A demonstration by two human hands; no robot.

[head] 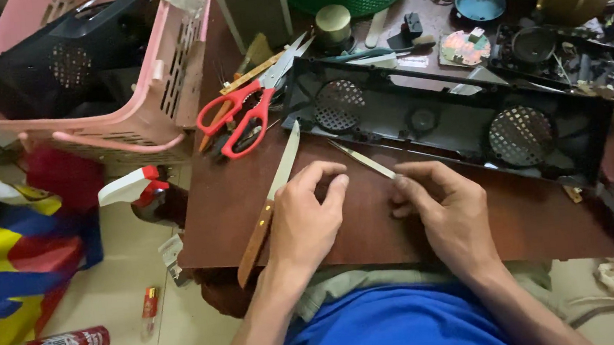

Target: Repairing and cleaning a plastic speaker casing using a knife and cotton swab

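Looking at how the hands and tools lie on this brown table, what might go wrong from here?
The right hand pinches a thin metal blade whose tip points toward the left hand; a slip could nick those fingers. The wooden-handled knife lies right beside the left hand, handle near the brown table's front edge, so a nudge might knock it off. The red-handled scissors lie open nearby.

Operator body, head view: two bare forearms entered from btm centre of frame, no sleeves visible to the wrist. Left hand [304, 221] and right hand [448, 216] were ungloved; no rings, watch or bands seen. Torso at btm centre wore a plain blue shirt [395, 327], no print visible.
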